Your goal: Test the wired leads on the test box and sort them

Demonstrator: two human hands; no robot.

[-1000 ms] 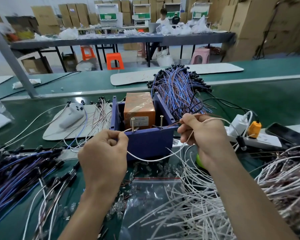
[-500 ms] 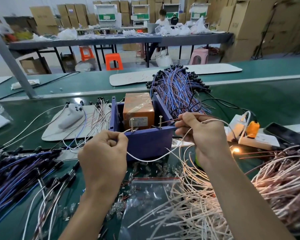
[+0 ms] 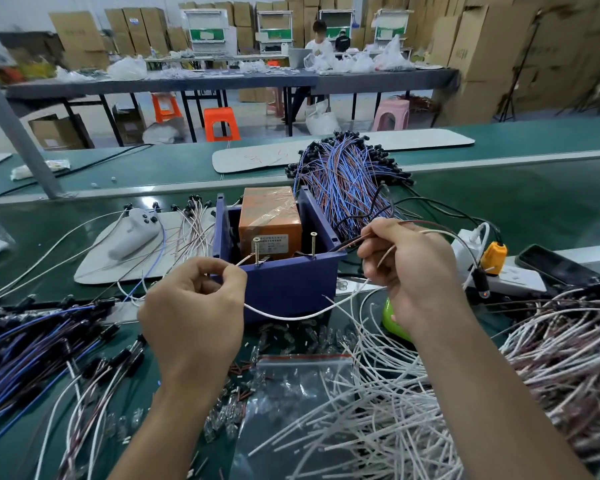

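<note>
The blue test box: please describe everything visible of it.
The test box is dark blue, seemingly plastic, open on top, standing upright on the green table. Inside sits an orange block wrapped in clear tape, with a white label. Two screws stand upright on its front wall. The left hand holds a white wire end near the left screw; contact is unclear.

Ahead: test box point(image 3: 284, 289). Before it, lead point(image 3: 291, 317) strung between my left hand point(image 3: 191, 317) and my right hand point(image 3: 413, 271). Lead bundle point(image 3: 347, 181) behind box, power strip point(image 3: 513, 278) right, bag point(image 3: 302, 386) nearest me.
</note>
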